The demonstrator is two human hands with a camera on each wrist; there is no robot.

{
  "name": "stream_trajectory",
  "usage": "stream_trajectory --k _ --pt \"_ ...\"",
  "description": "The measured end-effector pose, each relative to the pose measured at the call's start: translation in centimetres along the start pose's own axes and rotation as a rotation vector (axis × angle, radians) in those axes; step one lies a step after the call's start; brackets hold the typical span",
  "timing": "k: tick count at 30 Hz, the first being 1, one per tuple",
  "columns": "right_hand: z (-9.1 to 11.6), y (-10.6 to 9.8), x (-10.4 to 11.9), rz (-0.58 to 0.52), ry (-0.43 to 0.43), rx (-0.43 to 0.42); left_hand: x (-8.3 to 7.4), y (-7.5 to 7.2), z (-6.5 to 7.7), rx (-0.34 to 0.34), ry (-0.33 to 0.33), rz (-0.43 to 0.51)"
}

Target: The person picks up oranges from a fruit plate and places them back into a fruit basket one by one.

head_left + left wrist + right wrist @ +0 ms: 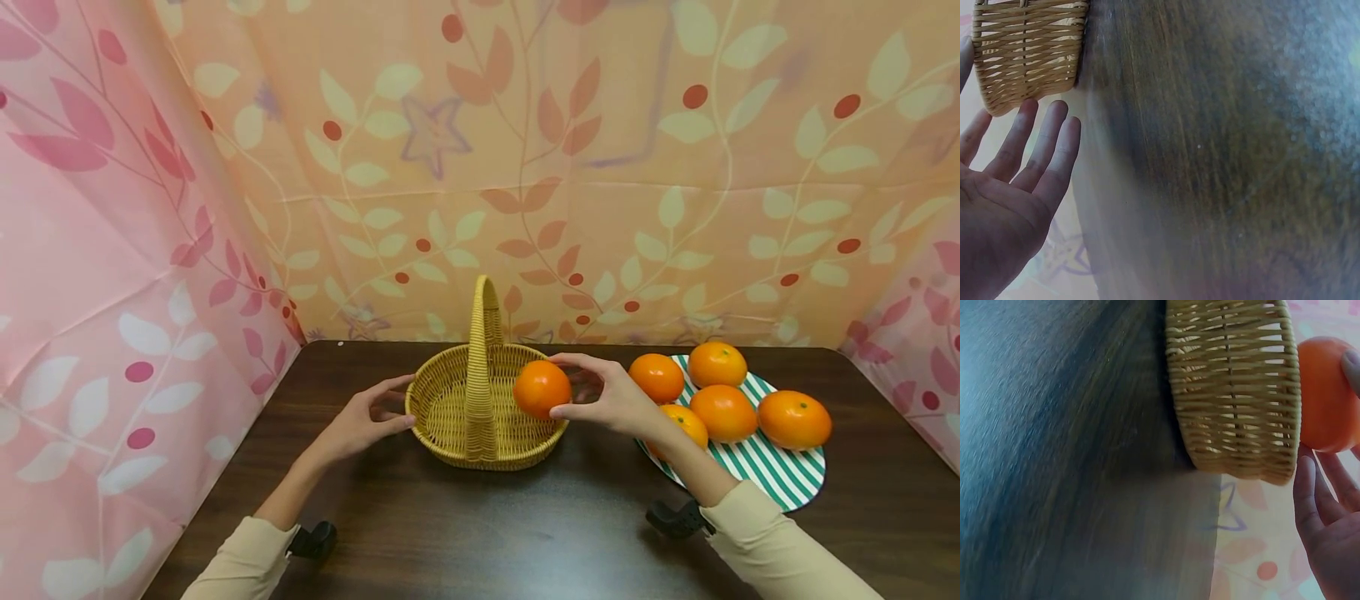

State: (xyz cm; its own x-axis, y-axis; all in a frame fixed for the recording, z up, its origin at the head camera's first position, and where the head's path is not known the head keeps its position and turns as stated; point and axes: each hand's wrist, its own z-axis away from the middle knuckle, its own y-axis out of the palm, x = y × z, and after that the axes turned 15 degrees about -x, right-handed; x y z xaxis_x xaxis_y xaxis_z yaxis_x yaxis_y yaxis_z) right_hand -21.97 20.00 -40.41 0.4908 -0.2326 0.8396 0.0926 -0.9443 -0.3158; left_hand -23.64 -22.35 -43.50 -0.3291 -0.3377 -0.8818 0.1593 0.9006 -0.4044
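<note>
A yellow wicker basket with a tall arched handle stands on the dark table, and no fruit shows inside it. At its left end is my left hand, the fingers spread and nearly straight, with thumb and fingertips right at the rim. My right hand holds an orange between thumb and fingers over the basket's right end. In the right wrist view this orange shows just above the woven rim. The left wrist view has the fingers close against the woven wall.
Right of the basket lies a round plate with green and white stripes, bearing several oranges. My right forearm passes over its left edge. A floral cloth hangs behind the table and along its sides.
</note>
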Motion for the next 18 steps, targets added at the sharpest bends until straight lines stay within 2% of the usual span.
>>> stream_trajectory --k 4,11,18 --pt "-0.2 0.6 0.0 0.018 -0.005 -0.008 0.0 0.0 0.1 -0.003 0.0 -0.006" --pt "-0.2 1.3 -0.1 0.14 -0.02 -0.005 0.2 0.1 0.0 -0.001 0.012 0.008" --pt "-0.1 2.1 -0.2 0.201 -0.099 0.0 0.4 0.1 0.0 -0.004 0.021 0.014"
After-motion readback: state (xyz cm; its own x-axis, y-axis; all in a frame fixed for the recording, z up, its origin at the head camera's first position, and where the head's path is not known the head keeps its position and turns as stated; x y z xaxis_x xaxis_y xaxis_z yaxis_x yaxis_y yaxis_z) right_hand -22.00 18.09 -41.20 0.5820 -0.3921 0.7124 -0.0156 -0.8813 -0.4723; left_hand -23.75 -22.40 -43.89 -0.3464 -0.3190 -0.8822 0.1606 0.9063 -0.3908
